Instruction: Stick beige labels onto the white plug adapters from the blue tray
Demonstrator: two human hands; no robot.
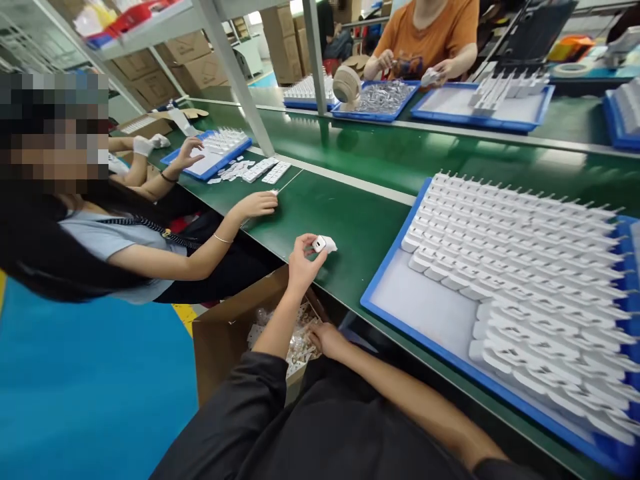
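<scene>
My left hand (304, 263) is closed around a white USB charger (320, 245), just above the near edge of the green bench. The charger's end with a dark port slot faces me. Lower down, my right hand (327, 339) has its fingers curled together at the mouth of a cardboard box (220, 353) beside the bench. Small pale parts and clear plastic (297, 343) fill that box; whatever the fingertips pinch, if anything, is too small to make out.
To my right a blue tray (387, 267) carries rows of white adapters (510, 247). A co-worker's hand (257, 205) rests on the bench (345, 207) at left, near loose white pieces (233, 170). Across the bench, a person in an orange shirt (435, 33) handles parts above blue trays (425, 110).
</scene>
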